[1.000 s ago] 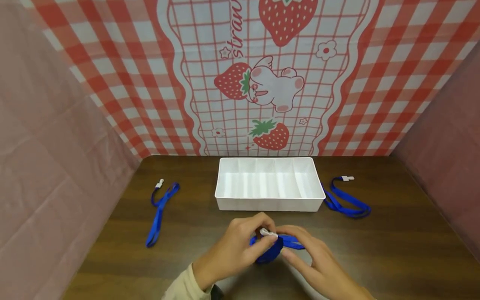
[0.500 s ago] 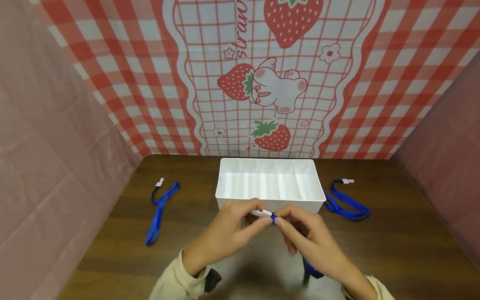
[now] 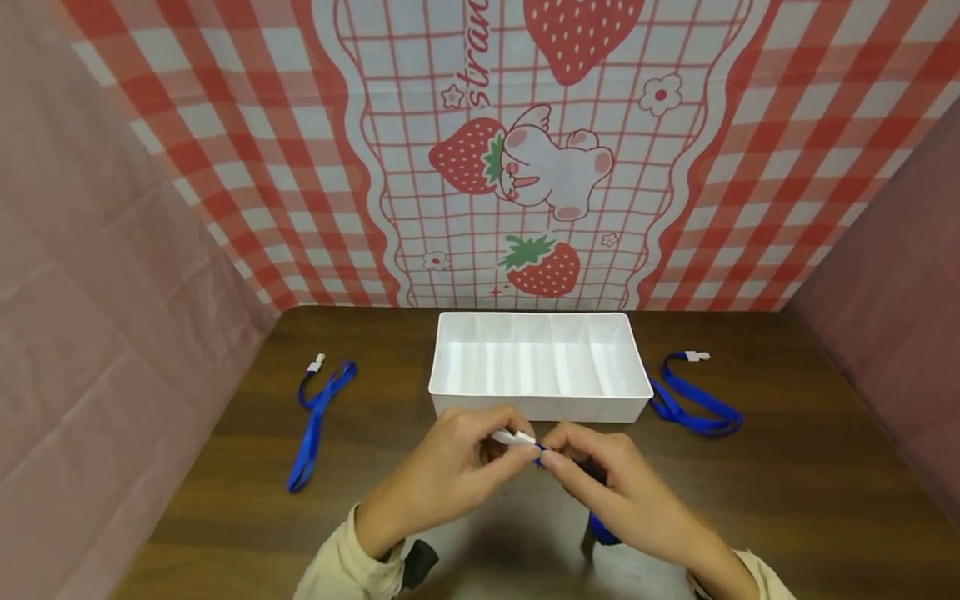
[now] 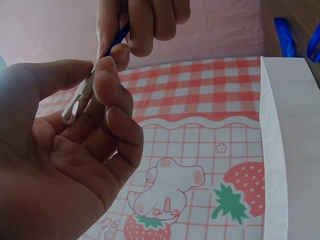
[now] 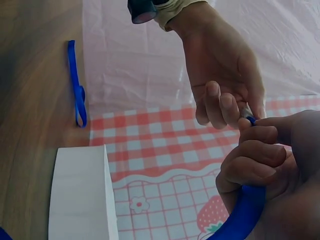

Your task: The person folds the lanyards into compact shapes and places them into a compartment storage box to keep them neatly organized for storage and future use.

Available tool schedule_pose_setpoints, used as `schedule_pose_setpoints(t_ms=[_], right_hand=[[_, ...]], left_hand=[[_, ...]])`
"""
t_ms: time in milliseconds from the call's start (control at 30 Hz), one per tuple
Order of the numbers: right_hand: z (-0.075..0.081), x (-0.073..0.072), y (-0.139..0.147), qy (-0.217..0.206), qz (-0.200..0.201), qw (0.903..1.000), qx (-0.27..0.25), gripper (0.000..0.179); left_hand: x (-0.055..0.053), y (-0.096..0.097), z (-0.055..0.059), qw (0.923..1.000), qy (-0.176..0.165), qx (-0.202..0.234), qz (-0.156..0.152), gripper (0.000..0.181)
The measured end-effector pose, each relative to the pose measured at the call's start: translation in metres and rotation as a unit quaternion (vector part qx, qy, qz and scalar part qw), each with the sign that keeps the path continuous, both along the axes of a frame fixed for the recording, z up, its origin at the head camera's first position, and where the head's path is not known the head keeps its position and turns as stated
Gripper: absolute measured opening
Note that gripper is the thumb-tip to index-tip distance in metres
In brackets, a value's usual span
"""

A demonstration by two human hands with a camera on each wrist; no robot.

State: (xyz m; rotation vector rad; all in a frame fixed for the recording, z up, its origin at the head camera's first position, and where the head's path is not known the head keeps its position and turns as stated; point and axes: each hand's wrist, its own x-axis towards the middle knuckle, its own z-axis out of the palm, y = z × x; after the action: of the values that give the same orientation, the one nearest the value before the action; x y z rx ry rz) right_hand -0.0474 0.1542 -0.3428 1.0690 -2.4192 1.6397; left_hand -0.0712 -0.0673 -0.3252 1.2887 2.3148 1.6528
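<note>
**White clip [image 3: 516,437] in the left hand [image 3: 457,467], blue strap [image 3: 602,530] in the right hand [image 3: 633,496]**

Head view: both hands nearly meet above the bench [image 3: 390,358], on the near side of the white box [image 3: 592,408]. The clip's long axis runs roughly left to right, its strap end toward the right hand.

Left wrist view: the left hand, nearer the clip, pinches it, looped end toward the palm.

Right wrist view: the right hand's thumb and forefinger pinch the strap just beside the clip; more strap hangs below.
</note>
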Motion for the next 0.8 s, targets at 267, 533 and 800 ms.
schedule_pose_setpoints(t_ms=[267, 533, 800], right_hand=[[-0.003, 0.000, 0.006, 0.007, 0.012, 0.9999, 0.000, 0.027], [-0.005, 0.001, 0.019, -0.035, 0.050, 0.9977, 0.030, 0.026], [-0.005, 0.001, 0.026, -0.055, 0.064, 0.9958, 0.034, 0.029]], left_hand=[[0.000, -0.003, -0.001, 0.9997, -0.021, 0.005, -0.007, 0.009], [0.001, -0.015, -0.006, 0.9975, -0.059, 0.015, 0.035, 0.015], [0.003, -0.021, -0.008, 0.9967, -0.070, 0.012, 0.039, 0.015]])
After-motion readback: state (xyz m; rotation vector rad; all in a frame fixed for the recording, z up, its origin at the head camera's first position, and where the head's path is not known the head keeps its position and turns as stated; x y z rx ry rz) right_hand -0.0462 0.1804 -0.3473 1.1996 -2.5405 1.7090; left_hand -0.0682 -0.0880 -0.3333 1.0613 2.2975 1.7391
